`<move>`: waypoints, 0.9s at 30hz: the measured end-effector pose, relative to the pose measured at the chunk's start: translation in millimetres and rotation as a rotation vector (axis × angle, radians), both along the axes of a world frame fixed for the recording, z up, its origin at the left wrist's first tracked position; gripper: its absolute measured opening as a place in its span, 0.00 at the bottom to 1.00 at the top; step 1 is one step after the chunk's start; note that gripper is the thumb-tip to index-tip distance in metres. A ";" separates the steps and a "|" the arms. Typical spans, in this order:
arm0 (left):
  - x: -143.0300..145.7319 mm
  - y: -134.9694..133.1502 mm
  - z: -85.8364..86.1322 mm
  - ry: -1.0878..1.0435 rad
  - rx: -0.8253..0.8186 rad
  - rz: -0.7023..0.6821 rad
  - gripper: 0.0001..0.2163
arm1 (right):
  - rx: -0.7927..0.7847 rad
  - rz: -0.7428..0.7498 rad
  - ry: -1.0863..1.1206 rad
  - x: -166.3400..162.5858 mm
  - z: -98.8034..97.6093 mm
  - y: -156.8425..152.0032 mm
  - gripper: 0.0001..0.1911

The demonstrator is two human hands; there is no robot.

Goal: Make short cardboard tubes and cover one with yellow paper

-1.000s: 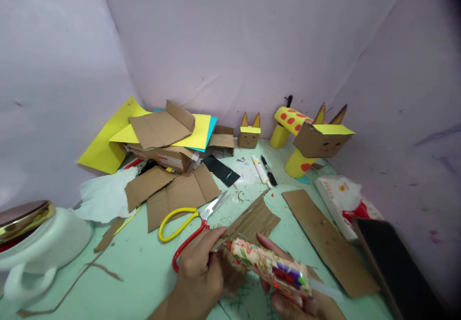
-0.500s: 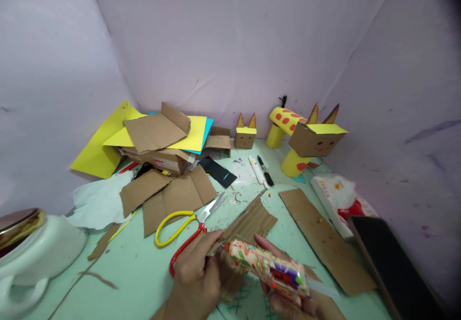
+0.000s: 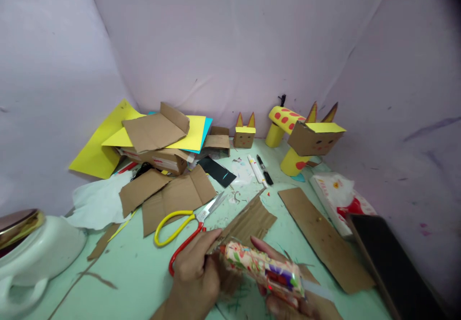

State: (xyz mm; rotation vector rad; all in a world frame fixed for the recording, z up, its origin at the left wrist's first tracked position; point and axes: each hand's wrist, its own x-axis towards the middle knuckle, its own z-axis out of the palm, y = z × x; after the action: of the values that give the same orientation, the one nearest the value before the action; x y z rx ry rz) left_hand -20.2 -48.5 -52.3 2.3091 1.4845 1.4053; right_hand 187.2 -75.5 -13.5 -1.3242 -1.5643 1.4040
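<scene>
My right hand [image 3: 288, 305] is wrapped around a glue gun [image 3: 264, 267] with a flowery, colourful covering. A translucent glue stick [image 3: 319, 289] juts from its back end and a small red light glows on its side. The orange-red nozzle points left, close to the fingertips of my left hand [image 3: 198, 267]. My left fingers are closed on the left edge of a torn, corrugated cardboard piece [image 3: 248, 221], partly hidden under the glue gun. Scissors [image 3: 201, 219] with one yellow and one red handle lie open just beyond my left hand.
A cardboard strip [image 3: 320, 238], tissue pack [image 3: 338, 200] and phone [image 3: 392, 267] lie at right. Behind stand a spotted yellow animal figure [image 3: 313, 137] and a small box head [image 3: 244, 138]. Cardboard scraps [image 3: 180, 195], yellow paper [image 3: 97, 149] and a white mug [image 3: 54, 243] are left.
The glue gun and my right hand have shifted slightly left, bringing the nozzle nearer my left fingertips. My left hand has hardly moved.
</scene>
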 end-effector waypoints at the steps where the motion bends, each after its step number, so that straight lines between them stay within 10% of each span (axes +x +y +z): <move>1: -0.4 -0.3 -0.6 -0.001 -0.001 0.001 0.17 | -0.003 -0.001 0.013 0.6 0.2 1.0 0.35; 27: -3.7 1.0 -3.9 0.021 0.024 0.018 0.11 | 0.095 -0.001 -0.098 16.0 -14.5 9.9 0.28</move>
State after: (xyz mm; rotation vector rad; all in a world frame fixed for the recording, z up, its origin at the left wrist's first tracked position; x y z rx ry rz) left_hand -23.8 -47.5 -56.2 2.3379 1.5062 1.4153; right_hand 203.2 -65.6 -28.0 -1.3543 -1.6730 1.2649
